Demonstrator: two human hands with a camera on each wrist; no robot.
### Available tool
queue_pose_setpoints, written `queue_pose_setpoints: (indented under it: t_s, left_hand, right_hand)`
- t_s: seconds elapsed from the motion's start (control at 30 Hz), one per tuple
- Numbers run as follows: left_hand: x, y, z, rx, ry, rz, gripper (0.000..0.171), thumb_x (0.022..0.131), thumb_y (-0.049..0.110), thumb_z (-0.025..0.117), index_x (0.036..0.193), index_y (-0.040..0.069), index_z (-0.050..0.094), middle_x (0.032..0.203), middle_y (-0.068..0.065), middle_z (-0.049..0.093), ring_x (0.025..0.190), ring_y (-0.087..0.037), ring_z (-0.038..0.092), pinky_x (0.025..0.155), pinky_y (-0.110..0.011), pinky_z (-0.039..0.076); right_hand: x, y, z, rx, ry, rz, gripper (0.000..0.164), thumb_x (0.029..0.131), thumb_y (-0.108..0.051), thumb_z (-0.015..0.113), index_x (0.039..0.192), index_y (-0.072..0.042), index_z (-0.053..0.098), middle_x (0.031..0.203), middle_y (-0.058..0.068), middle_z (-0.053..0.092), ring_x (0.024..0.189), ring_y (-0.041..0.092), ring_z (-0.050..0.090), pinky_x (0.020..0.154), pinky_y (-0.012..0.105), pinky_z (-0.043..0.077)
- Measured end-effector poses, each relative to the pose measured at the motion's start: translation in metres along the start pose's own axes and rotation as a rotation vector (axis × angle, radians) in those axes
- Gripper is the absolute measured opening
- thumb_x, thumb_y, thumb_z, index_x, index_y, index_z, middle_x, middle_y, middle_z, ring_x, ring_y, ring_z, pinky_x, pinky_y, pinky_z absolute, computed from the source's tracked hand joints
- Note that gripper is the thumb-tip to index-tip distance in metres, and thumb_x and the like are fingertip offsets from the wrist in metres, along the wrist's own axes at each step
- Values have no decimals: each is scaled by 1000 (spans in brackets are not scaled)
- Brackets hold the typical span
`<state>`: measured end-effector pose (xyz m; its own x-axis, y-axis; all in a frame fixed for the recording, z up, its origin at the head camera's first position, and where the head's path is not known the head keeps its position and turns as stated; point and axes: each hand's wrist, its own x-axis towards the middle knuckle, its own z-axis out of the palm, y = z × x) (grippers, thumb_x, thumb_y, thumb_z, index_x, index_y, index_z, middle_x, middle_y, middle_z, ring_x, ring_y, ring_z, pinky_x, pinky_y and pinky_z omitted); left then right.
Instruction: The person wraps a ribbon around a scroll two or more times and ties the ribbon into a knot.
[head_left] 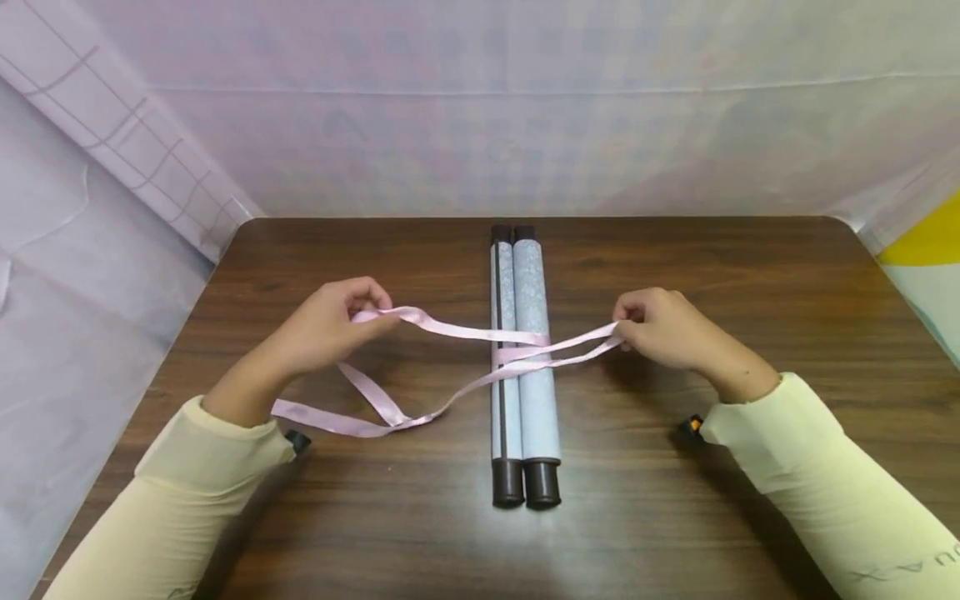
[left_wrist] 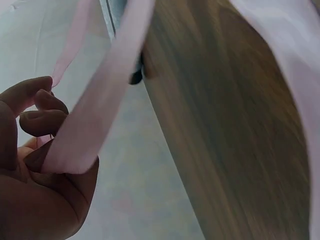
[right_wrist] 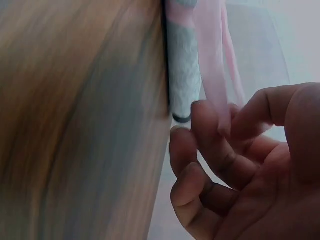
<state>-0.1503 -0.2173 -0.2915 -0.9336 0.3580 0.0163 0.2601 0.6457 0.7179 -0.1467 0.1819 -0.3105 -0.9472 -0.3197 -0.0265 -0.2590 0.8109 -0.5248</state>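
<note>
Two rolled scrolls (head_left: 534,400) with pale patterned covers and dark end knobs lie side by side on the wooden table. A pink satin ribbon (head_left: 465,332) crosses around their middle. To the left of the scrolls, my left hand (head_left: 330,321) pinches the ribbon between thumb and fingers; the left wrist view shows the ribbon (left_wrist: 95,110) passing through the curled fingers. On the other side, my right hand (head_left: 663,327) pinches a doubled length of it, and in the right wrist view the ribbon (right_wrist: 212,60) runs from the fingertips toward a scroll (right_wrist: 184,70). Loose ribbon trails at left.
The brown wood-grain table (head_left: 420,533) has a straight back edge and rounded far corners. Behind it hangs a pale sheet (head_left: 510,150). A yellow patch (head_left: 926,233) shows at the far right. Small dark devices sit at both sleeve cuffs.
</note>
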Motion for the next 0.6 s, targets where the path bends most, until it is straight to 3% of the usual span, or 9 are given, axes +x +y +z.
queue_pose_setpoints:
  t_s: [0.1,0.3,0.47,0.6]
  left_hand:
    - [-2,-7,-3,8,-3,-19,18,85,23,68,90,7,61,71,-8,54,63,-20,47,56,-33,41]
    - [-2,-18,-4,89,-14,-29,15,87,24,65,89,10,62,74,-7,58,64,-19,49,57,-33,42]
    - [1,-24,0,215,-60,-11,17,88,27,64,90,9,62,75,-6,60,64,-18,51,57,-34,44]
    - [3,-25,4,334,-108,-38,22,84,29,68,94,11,62,79,-7,64,69,-20,55,62,-39,47]
  right_hand:
    - [-1,8,-8,29,2,27,17,85,-11,55,69,-11,63,57,1,58,52,16,49,48,31,38]
    - [-3,18,-19,-13,25,51,24,84,-14,53,60,-10,51,53,-1,41,51,17,39,48,32,32]
    - [-3,21,-20,-24,45,33,22,85,-17,58,66,-10,52,57,2,46,54,18,41,48,32,33]
    - [-1,22,-18,-26,49,10,20,87,-21,61,71,-10,56,60,3,50,55,18,44,50,32,36]
